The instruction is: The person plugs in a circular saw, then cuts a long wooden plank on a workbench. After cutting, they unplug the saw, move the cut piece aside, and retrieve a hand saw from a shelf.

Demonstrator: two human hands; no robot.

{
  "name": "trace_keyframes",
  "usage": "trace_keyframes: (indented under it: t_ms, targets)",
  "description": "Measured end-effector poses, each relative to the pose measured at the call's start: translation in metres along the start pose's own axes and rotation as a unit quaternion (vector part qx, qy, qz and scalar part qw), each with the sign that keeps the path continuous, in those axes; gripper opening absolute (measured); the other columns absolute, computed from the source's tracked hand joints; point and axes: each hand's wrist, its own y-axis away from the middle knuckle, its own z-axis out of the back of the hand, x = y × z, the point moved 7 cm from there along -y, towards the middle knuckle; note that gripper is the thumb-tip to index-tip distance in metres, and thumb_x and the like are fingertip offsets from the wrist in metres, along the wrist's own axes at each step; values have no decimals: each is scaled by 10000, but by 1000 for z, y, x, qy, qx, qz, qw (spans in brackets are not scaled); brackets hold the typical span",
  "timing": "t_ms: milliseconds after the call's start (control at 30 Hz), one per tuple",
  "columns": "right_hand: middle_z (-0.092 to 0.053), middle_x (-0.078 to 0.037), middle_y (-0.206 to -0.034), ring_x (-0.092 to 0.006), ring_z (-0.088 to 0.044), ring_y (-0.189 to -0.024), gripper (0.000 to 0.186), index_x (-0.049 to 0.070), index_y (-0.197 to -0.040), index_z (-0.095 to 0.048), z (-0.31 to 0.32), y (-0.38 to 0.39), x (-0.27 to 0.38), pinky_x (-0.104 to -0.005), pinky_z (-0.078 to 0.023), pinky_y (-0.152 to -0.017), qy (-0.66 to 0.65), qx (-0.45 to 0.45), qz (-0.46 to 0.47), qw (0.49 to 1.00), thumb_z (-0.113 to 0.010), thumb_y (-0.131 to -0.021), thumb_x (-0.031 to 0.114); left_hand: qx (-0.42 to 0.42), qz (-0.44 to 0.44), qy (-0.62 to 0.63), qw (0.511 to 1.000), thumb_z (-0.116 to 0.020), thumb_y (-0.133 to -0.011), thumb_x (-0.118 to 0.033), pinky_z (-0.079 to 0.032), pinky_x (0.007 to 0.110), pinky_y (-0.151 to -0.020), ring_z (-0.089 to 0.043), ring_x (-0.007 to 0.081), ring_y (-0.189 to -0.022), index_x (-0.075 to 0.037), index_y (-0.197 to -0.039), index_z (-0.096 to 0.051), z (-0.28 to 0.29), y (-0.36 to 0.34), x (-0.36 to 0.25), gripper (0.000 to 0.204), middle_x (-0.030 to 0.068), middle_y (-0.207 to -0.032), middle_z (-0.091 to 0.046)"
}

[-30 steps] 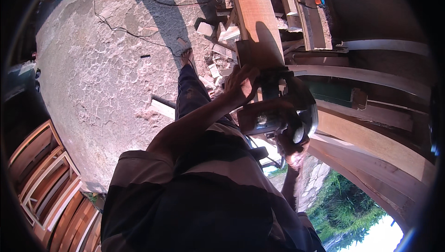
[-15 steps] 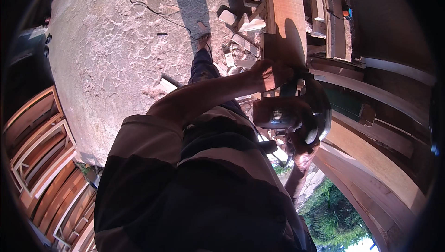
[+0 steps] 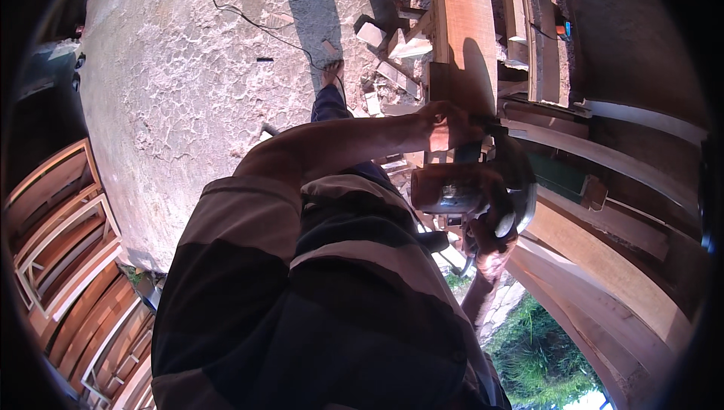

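A dark handheld circular saw (image 3: 445, 188) with a rounded guard sits over the near end of a long wooden plank (image 3: 469, 10). My right hand (image 3: 494, 235) is wrapped round the saw's rear handle. From the left my left arm reaches across to the saw's front. There my left hand (image 3: 443, 125) is closed beside the plank, its fingertips lost in shadow, so what they grip is hidden. The blade and the cutting line cannot be seen.
Several boards (image 3: 603, 240) lie to the right. Wood offcuts (image 3: 398, 77) litter the ground left of the plank, near my bare foot (image 3: 332, 73). A dark cable (image 3: 253, 22) crosses the rough concrete floor. Wooden frames (image 3: 64, 259) are stacked at far left; grass (image 3: 539, 350) shows at lower right.
Very little differs. My left hand and forearm appear slightly lower at the wrist, and the view has shifted a little. Both hands stay at the saw.
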Motion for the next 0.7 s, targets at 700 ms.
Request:
trace_keyframes:
  t_ms: [700]
  targets:
    - [-554, 60, -715, -49, -481, -634, 236, 44, -957, -629, 1, 1, 13, -241, -412, -566, -48, -31, 13, 998, -679, -741, -35, -207, 40, -186, 960, -592, -920, -259, -509, 377, -470, -636, 241, -577, -80, -823, -570, 9, 3, -23, 205, 72, -638, -552]
